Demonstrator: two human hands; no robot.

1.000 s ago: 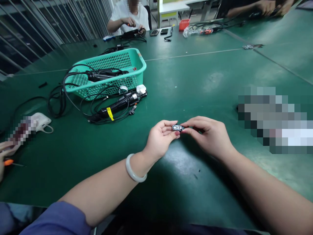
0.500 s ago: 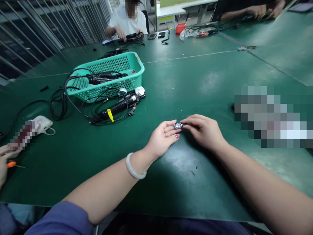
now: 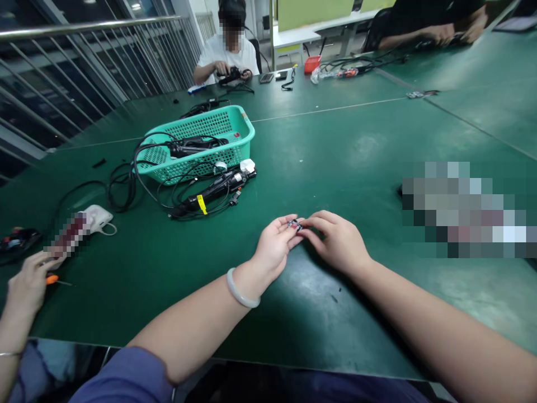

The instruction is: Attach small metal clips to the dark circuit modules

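A small dark piece with pale, shiny details [image 3: 295, 225] sits between my two hands, just above the green table; its kind is too small to make out. My left hand [image 3: 273, 242], with a pale bangle at the wrist, is palm up and has the piece on its fingers, the thumb pressed over it. Thumb and fingertips of my right hand [image 3: 339, 239] pinch the piece's right end. My fingers cover part of it.
Left of my hands lie a black cabled handheld device [image 3: 213, 193] with a yellow tag and a green basket [image 3: 247, 134] with similar devices. A co-worker's hand [image 3: 26, 282] is at far left, by an orange-handled tool [image 3: 52, 279]. A blurred-out object [image 3: 470, 207] lies right.
My left thumb has come over onto the small piece, which now shows at a different angle. Both hands appear slightly farther left, and the camera view has shifted.
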